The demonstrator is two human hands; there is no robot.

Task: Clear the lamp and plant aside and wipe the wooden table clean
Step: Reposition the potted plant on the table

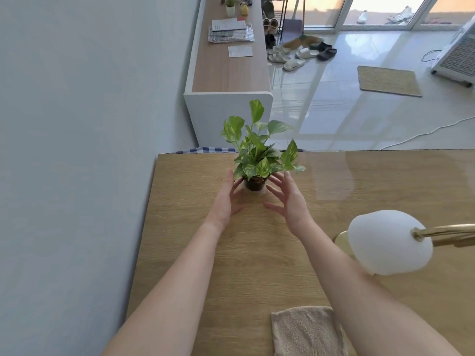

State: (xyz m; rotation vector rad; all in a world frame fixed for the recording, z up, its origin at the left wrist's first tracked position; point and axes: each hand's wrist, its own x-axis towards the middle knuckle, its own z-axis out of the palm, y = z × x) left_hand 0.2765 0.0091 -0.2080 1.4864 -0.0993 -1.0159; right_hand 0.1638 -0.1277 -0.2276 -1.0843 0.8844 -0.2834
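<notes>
A small green plant in a dark pot stands near the far edge of the wooden table. My left hand lies just left of the pot with straight fingers, its fingertips close to the pot's side. My right hand hovers just right of the pot with fingers spread, a small gap between it and the pot. Neither hand holds anything. A lamp with a white globe shade and a brass arm stands at the right. A beige cloth lies at the near edge.
A grey wall runs along the table's left side. Beyond the table stands a white cabinet with a wooden top carrying papers and a small pot. Shoes, a woven mat and a white cable lie on the tiled floor.
</notes>
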